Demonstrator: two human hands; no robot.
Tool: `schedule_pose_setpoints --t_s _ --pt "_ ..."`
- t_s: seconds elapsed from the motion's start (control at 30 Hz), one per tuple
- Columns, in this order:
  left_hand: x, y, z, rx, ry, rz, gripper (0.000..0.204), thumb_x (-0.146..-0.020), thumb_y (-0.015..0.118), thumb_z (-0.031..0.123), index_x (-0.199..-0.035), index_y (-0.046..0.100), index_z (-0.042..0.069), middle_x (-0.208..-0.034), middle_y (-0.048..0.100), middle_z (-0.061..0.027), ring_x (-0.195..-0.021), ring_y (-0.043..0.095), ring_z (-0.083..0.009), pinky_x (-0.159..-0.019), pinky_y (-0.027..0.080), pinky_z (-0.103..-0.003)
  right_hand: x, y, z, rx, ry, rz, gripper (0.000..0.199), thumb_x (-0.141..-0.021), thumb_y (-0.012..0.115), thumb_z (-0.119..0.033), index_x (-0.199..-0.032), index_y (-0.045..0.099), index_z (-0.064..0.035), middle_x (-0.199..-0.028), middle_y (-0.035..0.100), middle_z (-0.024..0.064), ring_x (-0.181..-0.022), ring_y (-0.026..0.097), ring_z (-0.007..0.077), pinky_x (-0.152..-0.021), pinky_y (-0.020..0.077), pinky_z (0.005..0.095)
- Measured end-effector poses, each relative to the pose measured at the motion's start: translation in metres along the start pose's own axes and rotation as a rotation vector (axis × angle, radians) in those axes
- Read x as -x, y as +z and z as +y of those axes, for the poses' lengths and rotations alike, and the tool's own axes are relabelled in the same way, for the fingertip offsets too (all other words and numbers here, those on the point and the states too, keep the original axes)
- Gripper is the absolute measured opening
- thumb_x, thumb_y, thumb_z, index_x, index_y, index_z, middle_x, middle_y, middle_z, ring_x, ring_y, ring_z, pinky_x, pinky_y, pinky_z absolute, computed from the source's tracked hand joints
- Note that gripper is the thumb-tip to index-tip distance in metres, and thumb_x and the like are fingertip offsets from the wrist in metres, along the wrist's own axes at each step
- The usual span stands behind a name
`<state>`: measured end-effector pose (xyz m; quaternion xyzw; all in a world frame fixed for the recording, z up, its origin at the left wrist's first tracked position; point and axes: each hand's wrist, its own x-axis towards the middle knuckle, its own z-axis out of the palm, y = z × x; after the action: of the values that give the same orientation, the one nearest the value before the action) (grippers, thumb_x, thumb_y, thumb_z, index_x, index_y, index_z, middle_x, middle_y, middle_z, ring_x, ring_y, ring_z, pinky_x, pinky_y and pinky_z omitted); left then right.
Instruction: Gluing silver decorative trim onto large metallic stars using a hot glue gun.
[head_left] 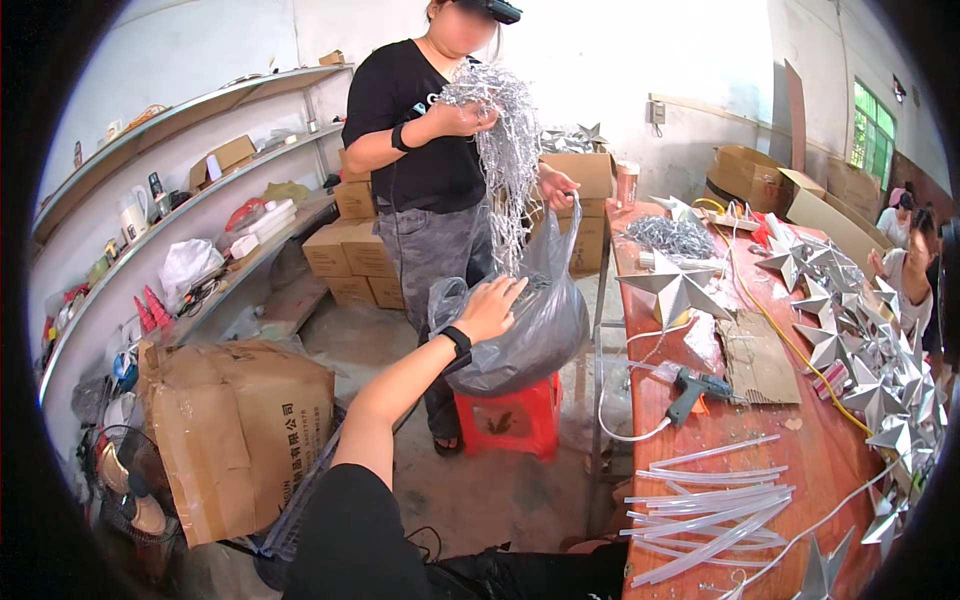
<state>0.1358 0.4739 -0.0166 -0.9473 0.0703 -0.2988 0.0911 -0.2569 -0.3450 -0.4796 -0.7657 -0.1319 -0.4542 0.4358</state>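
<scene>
Nearest the camera, the person's black sleeve and bare left forearm run up from the lower edge toward the middle of the scene, ending in the left hand (pixel 490 305), which wears a dark wristband and lies with its fingers loosely spread on the near rim of a grey plastic bag (pixel 525 320), pressing or holding the rim open rather than pinching anything small. That bag sits on a red stool (pixel 510 420) on the floor, just left of the long red-brown bench (pixel 800 440). Straight beyond the hand, on the far side of the bag, a co-worker in a black top holds a bundle of silvery wire strands (pixel 505 140) high, its long axis hanging vertically down into the bag's mouth, while the co-worker's other hand (pixel 555 185) grips the far rim. So the strands lie above and slightly far-right of the person's left hand. No right hand of the person's is in view. On the bench lie silver stars (pixel 675 285), a glue gun (pixel 695 390) and clear glue sticks (pixel 710 505). A cardboard box (pixel 240 430) stands on the near left.
</scene>
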Motion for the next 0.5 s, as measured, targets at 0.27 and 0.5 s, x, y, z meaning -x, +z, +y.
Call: schedule_pose_setpoints --t_s 0.27,0.5 --pt "-0.023 0.002 -0.012 -0.005 -0.080 0.002 0.071 -0.072 0.061 0.014 -0.135 0.033 0.000 -0.123 0.050 -0.0188 -0.115 0.049 -0.0303 -0.088 0.046 -0.040 0.010 0.010 -0.005 -0.056 0.017 -0.015 0.027 -0.086 0.053 -0.016 -0.106 0.047 0.0010 -0.097 0.053 0.0182 -0.089 0.053 0.0323 -0.078 0.0453 0.0421" --pt "-0.039 0.025 -0.016 0.048 -0.123 -0.091 0.069 -0.073 0.063 0.017 -0.134 0.034 -0.001 -0.121 0.051 -0.0204 -0.108 0.054 -0.0308 -0.086 0.047 -0.039 0.000 -0.007 -0.012 -0.050 0.009 -0.028 0.028 -0.085 0.053 -0.016 -0.107 0.047 0.0010 -0.099 0.053 0.0183 -0.090 0.054 0.0321 -0.078 0.0455 0.0420"
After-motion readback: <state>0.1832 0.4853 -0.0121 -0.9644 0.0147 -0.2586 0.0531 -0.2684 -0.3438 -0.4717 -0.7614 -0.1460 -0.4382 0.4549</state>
